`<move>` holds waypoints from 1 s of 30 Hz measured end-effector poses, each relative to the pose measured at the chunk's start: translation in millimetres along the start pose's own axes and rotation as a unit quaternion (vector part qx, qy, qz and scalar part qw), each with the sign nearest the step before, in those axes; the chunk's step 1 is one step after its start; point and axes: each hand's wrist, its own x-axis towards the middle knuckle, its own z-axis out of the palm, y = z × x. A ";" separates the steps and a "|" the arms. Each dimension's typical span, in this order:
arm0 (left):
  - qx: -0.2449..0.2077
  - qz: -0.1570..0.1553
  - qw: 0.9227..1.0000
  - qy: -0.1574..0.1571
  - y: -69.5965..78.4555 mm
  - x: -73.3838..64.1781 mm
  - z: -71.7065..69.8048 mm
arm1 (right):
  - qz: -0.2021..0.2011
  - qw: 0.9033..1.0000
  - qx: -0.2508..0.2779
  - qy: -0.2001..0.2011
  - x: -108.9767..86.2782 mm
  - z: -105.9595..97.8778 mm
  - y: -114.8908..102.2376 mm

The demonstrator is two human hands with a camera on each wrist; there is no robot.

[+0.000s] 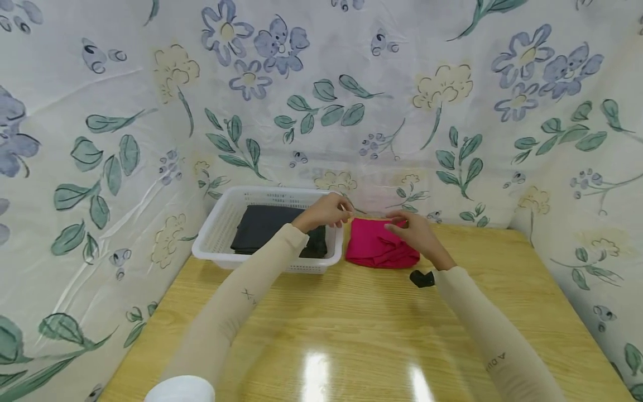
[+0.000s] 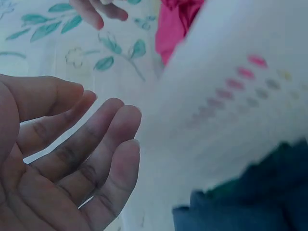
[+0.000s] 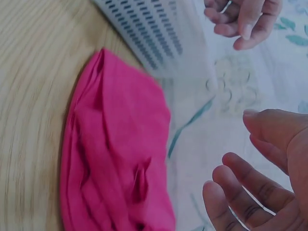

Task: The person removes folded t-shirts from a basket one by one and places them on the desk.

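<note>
A folded pink cloth lies on the table just right of a white plastic basket. Inside the basket is dark folded cloth. My left hand hovers over the basket's right rim, its fingers loosely bent around nothing. Above the right part of the pink cloth is my right hand, with thumb and fingers apart and nothing between them. In the right wrist view, the pink cloth shows layered folds and a small crumple, apart from the right hand's fingertips.
A small black item lies on the wooden table by the right wrist; its kind is unclear. Flower-printed curtain hangs close behind the basket and along both sides.
</note>
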 end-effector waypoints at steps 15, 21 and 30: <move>-0.009 -0.060 0.998 0.030 -30.4 -35.2 -48.3 | -0.046 0.997 0.049 -0.026 23.5 38.5 -46.4; 0.003 -0.070 0.996 0.047 -47.9 -47.3 -63.1 | -0.065 0.995 0.067 -0.046 32.7 59.9 -66.5; 0.020 -0.091 0.993 0.073 -70.7 -68.9 -81.4 | -0.086 0.992 0.043 -0.081 42.5 91.1 -93.8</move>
